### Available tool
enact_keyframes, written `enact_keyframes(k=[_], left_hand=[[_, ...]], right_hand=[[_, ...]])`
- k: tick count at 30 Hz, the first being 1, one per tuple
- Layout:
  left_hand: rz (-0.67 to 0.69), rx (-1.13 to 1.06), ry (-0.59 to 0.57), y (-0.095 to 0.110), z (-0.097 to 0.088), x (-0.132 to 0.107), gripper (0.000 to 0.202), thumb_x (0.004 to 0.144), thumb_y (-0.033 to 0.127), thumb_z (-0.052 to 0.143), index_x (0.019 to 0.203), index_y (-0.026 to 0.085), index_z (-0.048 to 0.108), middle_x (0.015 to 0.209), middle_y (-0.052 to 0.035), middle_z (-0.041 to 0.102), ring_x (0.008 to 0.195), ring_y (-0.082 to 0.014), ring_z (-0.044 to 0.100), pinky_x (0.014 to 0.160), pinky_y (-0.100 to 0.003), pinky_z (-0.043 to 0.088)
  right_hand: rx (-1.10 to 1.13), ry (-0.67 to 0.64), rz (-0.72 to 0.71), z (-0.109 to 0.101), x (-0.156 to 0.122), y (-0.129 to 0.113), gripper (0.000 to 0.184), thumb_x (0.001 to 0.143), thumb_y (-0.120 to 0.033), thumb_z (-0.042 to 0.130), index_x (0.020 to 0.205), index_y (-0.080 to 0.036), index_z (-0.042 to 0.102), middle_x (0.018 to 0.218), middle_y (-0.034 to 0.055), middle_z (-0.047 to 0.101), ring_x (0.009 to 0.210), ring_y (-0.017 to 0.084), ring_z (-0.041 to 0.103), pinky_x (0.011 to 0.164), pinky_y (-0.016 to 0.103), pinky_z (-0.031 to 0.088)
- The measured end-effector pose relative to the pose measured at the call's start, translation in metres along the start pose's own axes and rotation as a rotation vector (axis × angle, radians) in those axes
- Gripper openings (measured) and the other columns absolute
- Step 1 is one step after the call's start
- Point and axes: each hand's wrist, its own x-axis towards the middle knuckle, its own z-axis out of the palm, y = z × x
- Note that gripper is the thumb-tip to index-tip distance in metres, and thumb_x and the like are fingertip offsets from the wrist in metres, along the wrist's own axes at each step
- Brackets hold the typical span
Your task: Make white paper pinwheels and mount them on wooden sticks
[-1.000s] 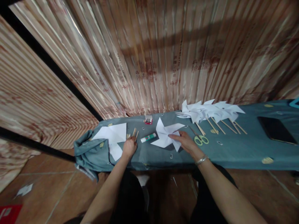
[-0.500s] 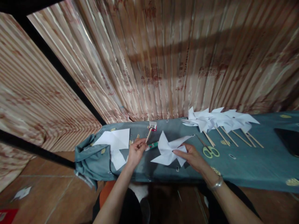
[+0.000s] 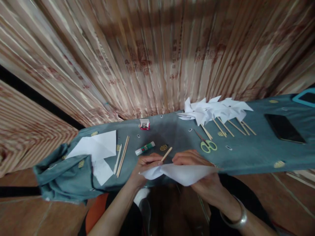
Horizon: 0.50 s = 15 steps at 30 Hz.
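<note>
My left hand (image 3: pixel 145 168) is closed on a wooden stick (image 3: pixel 167 154), whose end pokes up past the fingers. Between both hands a white paper pinwheel (image 3: pixel 188 173) is seen nearly edge-on, close to the table's front edge. My right hand (image 3: pixel 197 164) grips it from the right, with the fingers bent behind the paper; the thumb is hidden. The stick's lower part is out of sight behind the paper and hand. Just beyond the left hand lies a glue stick (image 3: pixel 145 148). Green-handled scissors (image 3: pixel 208 146) lie to the right, beyond my right hand.
A small red box of pins (image 3: pixel 144 124) stands at the back. Loose sticks (image 3: pixel 123 157) and white paper sheets (image 3: pixel 102 146) lie left. Several finished pinwheels (image 3: pixel 216 109) line the back right, near a black phone (image 3: pixel 284 127). A blue-rimmed device (image 3: pixel 306 97) is at far right.
The pinwheel has tipped from facing up to nearly edge-on and come nearer. Both hands have drawn together, bringing the stick against it. The view has shifted, showing more of the table's right side.
</note>
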Motion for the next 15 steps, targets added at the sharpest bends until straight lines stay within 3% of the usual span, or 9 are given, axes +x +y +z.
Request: enact_keyframes(k=[7,10,15], left_hand=[[0.072,0.119,-0.117,-0.008,0.003,-0.006,0.022,0.072,0.040,0.076,0.076,0.019,0.079,0.080,-0.0071,0.069,0.070,-0.0178,0.057,0.061,-0.027,0.043],[0.081,0.157,-0.105,-0.008,0.005,-0.006,0.021,0.074,0.040,0.075,0.080,0.020,0.080,0.081,-0.0076,0.070,0.070,-0.0172,0.057,0.060,-0.027,0.043],[0.077,0.163,-0.047,-0.006,0.010,-0.004,0.029,0.065,0.046,0.080,0.075,0.019,0.079,0.075,-0.0073,0.069,0.065,-0.0167,0.057,0.057,-0.026,0.044]], right_hand=[[-0.146,0.031,-0.054,-0.009,-0.003,0.000,0.017,0.088,-0.011,0.064,0.100,-0.022,0.058,0.094,0.0026,0.070,0.090,0.017,0.065,0.083,0.034,0.048],[-0.166,0.023,-0.053,-0.012,-0.005,-0.003,0.021,0.086,-0.008,0.064,0.100,-0.022,0.057,0.092,0.0020,0.070,0.088,0.017,0.065,0.082,0.034,0.048],[-0.146,0.038,-0.074,-0.015,-0.008,-0.004,0.030,0.084,-0.007,0.066,0.108,-0.021,0.056,0.096,0.0030,0.069,0.091,0.018,0.065,0.084,0.035,0.048]])
